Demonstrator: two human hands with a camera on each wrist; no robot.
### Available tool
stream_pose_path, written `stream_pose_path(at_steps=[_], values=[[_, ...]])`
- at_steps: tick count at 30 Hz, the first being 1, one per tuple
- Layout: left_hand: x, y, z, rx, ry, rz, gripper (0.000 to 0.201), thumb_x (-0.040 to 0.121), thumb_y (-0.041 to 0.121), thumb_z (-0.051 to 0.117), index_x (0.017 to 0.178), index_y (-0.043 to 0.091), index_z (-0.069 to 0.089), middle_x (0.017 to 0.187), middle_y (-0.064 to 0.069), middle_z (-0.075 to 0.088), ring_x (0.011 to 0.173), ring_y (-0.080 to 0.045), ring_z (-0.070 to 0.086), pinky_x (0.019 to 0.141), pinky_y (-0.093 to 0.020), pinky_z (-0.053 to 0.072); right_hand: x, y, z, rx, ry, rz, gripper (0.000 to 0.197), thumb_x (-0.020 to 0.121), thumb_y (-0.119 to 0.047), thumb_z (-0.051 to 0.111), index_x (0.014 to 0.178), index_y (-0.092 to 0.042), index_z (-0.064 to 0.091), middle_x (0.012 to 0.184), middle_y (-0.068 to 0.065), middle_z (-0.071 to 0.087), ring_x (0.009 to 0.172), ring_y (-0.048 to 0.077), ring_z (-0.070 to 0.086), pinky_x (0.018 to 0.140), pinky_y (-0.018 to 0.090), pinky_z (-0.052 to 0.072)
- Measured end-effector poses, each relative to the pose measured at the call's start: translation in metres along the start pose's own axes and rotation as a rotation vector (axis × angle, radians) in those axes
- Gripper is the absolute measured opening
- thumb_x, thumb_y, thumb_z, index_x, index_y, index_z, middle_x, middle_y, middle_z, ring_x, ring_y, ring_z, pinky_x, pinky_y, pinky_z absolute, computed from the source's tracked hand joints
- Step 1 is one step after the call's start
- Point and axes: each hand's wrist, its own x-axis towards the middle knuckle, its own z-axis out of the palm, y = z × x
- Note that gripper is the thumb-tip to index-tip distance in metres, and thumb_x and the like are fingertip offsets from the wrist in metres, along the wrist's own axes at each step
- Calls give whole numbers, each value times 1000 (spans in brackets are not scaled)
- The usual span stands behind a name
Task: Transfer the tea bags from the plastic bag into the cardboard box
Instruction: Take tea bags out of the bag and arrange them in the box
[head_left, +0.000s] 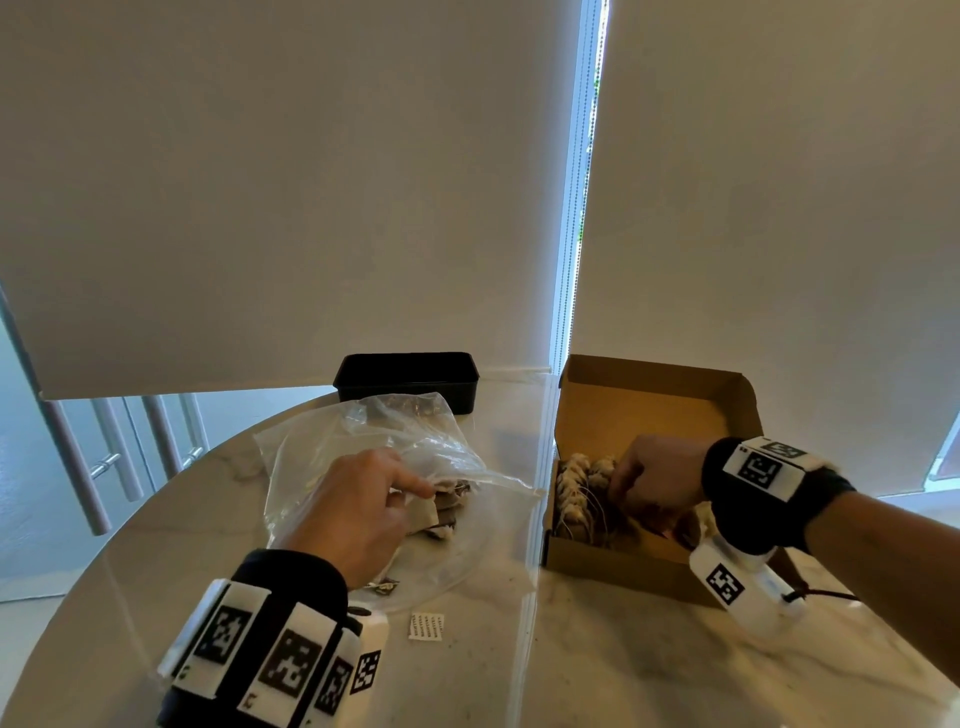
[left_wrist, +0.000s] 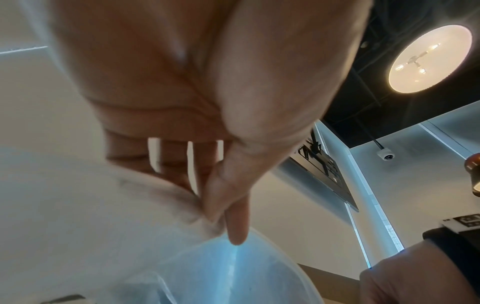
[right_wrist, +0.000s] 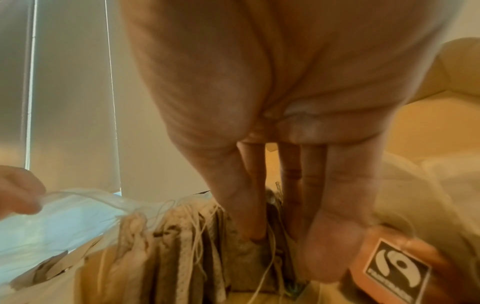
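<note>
The crumpled clear plastic bag (head_left: 395, 447) is pinched by the left hand (head_left: 358, 512), while paper tea bags (head_left: 579, 491) are pinched by the right hand (head_left: 657, 480) inside the open brown cardboard box (head_left: 654, 395).

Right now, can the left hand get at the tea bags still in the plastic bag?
Probably yes: the left hand pinches the plastic bag at its mouth, right beside the remaining tea bags, with nothing between.

Looks like a café or office lounge, not certain: round marble table (head_left: 597, 649), roller blinds (head_left: 260, 182) over the windows, black open ceiling (left_wrist: 389, 115) with round lamp (left_wrist: 430, 58), dome security camera (left_wrist: 386, 154).
</note>
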Motion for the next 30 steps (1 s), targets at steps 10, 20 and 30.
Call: stream_pose_path(at_steps=[10, 20, 30], values=[[3, 1, -3, 57, 153, 63, 36, 92, -4, 47, 112, 17, 67, 118, 5, 58, 106, -10, 51, 89, -20, 42, 0, 0, 4, -56, -62, -5, 32, 91, -9, 50, 110, -27, 70, 79, -1, 68, 65, 12, 62, 55, 19, 51], [2, -8, -15, 57, 64, 84, 71, 82, -15, 50, 139, 26, 42, 140, 16, 40, 99, 1, 40, 76, -4, 39, -30, -24, -24, -14, 108, -177, 13, 93, -23, 58, 92, -33, 66, 89, 2, 69, 73, 13, 65, 72, 28, 57], [-4, -17, -31, 92, 220, -33, 47, 88, -7, 50, 126, 19, 59, 131, 6, 55, 104, -3, 48, 84, -6, 34, -29, -121, 36, 48, 306, -410, 23, 95, -24, 53, 108, -21, 72, 110, -8, 64, 95, 11, 57, 69, 15, 42]])
